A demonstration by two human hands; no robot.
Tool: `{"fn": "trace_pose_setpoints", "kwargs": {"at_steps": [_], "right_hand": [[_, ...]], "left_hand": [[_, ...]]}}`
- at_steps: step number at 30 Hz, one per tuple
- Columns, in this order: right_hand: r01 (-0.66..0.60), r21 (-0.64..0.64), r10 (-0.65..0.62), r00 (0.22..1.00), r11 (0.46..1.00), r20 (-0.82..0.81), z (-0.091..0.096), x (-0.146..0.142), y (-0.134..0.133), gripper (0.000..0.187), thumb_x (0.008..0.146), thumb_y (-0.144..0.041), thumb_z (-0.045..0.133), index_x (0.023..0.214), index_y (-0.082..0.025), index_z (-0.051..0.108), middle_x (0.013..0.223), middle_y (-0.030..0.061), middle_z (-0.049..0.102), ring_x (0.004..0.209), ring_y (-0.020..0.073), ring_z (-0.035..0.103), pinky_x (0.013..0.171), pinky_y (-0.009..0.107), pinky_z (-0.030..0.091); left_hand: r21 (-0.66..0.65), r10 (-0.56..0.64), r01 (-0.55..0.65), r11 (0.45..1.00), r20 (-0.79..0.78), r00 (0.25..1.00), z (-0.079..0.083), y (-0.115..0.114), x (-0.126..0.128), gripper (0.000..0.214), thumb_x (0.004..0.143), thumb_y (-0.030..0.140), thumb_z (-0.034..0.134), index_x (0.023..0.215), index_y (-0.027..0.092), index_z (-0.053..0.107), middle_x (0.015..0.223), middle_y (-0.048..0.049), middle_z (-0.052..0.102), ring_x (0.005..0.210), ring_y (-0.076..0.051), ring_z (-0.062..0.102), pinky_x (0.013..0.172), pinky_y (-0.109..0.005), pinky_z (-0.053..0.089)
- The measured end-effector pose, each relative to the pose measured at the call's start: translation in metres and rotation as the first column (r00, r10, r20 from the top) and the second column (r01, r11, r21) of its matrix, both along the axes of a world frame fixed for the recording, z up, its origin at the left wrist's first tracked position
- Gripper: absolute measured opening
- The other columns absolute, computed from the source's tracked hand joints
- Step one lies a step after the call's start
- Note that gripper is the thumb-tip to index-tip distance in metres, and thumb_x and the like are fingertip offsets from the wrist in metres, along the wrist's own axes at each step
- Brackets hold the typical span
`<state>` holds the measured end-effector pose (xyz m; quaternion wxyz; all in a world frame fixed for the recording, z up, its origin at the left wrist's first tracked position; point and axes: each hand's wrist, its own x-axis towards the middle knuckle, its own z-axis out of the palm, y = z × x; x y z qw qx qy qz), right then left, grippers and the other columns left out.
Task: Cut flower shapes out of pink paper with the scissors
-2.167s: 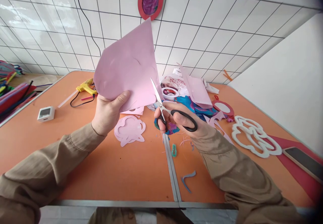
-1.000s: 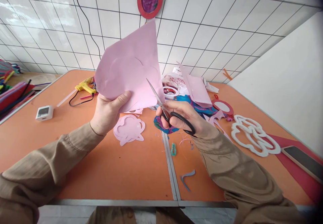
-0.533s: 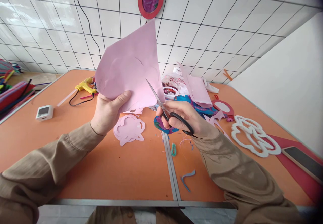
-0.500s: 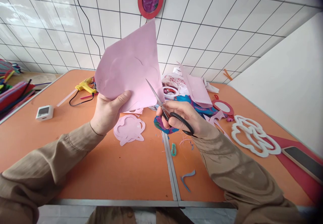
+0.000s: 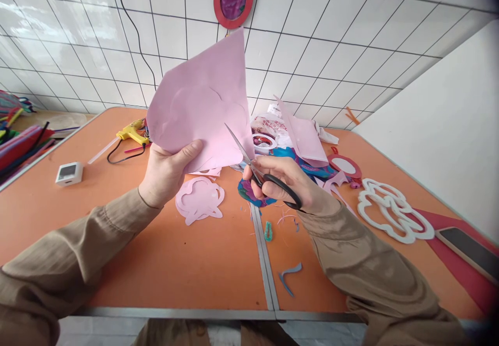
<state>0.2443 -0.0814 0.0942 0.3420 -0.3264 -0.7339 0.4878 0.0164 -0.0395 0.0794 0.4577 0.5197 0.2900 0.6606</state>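
The writing nearest to legible is on the crumpled clear plastic bag with red print [image 5: 268,125] at the back of the table: its red lettering, and the lines on the small white label [image 5: 274,110] above it, are too small for me to read from here.

The left hand [image 5: 167,171] is closed in a pinch, thumb flat on the front and fingers out of sight behind, on the lower edge of a large pale pink sheet with faint curved lines [image 5: 198,96]. The sheet is held up off the orange tabletop [image 5: 156,268], its pointed corner uppermost.

The right hand [image 5: 298,184] is curled round the black loop handles of steel-bladed scissors [image 5: 242,151]. One blade slants across the front of the sheet's lower right corner; I cannot tell whether the other is behind it.

Pale pink curved cut-outs [image 5: 208,200] lie on the table below the sheet, and a small green clip [image 5: 268,231] sits near the metal seam [image 5: 266,268].
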Motion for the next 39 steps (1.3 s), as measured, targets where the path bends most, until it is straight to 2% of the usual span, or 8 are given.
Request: {"fn": "trace_pose_setpoints", "kwargs": {"at_steps": [10, 24, 33, 39], "right_hand": [[-0.01, 0.032, 0.009, 1.0, 0.999, 0.025, -0.0058, 0.0037, 0.0048, 0.048, 0.083, -0.063, 0.065, 0.091, -0.016, 0.057, 0.062, -0.0025, 0.046, 0.054, 0.0109, 0.043, 0.049, 0.025, 0.033], [0.014, 0.04, -0.017, 0.998, 0.999, 0.055, -0.002, 0.003, 0.003, 0.043, 0.083, -0.057, 0.066, 0.089, -0.015, 0.058, 0.061, -0.0041, 0.044, 0.052, 0.0092, 0.042, 0.047, 0.024, 0.031], [0.037, 0.025, -0.039, 0.996, 0.999, 0.084, -0.0006, 0.0029, 0.0019, 0.023, 0.081, -0.037, 0.066, 0.087, -0.016, 0.058, 0.059, -0.0052, 0.042, 0.051, 0.008, 0.038, 0.047, 0.023, 0.03], [0.038, 0.014, -0.039, 0.994, 0.999, 0.103, 0.0018, 0.0036, 0.0011, 0.023, 0.082, -0.036, 0.067, 0.086, -0.016, 0.058, 0.06, -0.0056, 0.04, 0.052, 0.0077, 0.035, 0.047, 0.023, 0.029]], "left_hand": [[-0.004, -0.029, 0.029, 1.0, 0.038, 0.999, 0.0002, -0.0006, 0.0003, 0.046, 0.067, 0.028, 0.085, 0.111, 0.019, 0.071, 0.093, -0.0056, 0.076, 0.11, -0.031, 0.067, 0.097, -0.046, 0.055], [-0.018, -0.046, 0.046, 0.999, 0.043, 0.998, 0.0012, -0.0011, -0.0004, 0.055, 0.068, 0.026, 0.085, 0.12, 0.019, 0.068, 0.095, -0.0059, 0.077, 0.111, -0.032, 0.068, 0.096, -0.046, 0.055], [-0.001, -0.076, 0.077, 0.997, 0.056, 0.996, -0.0011, 0.0008, -0.0023, 0.053, 0.07, 0.023, 0.083, 0.121, 0.019, 0.068, 0.099, -0.0062, 0.077, 0.112, -0.031, 0.067, 0.096, -0.045, 0.056], [0.008, -0.08, 0.079, 0.997, 0.046, 0.996, -0.0026, 0.0025, -0.0039, 0.05, 0.071, 0.022, 0.083, 0.119, 0.019, 0.069, 0.098, -0.005, 0.077, 0.111, -0.029, 0.068, 0.094, -0.041, 0.057]]}}
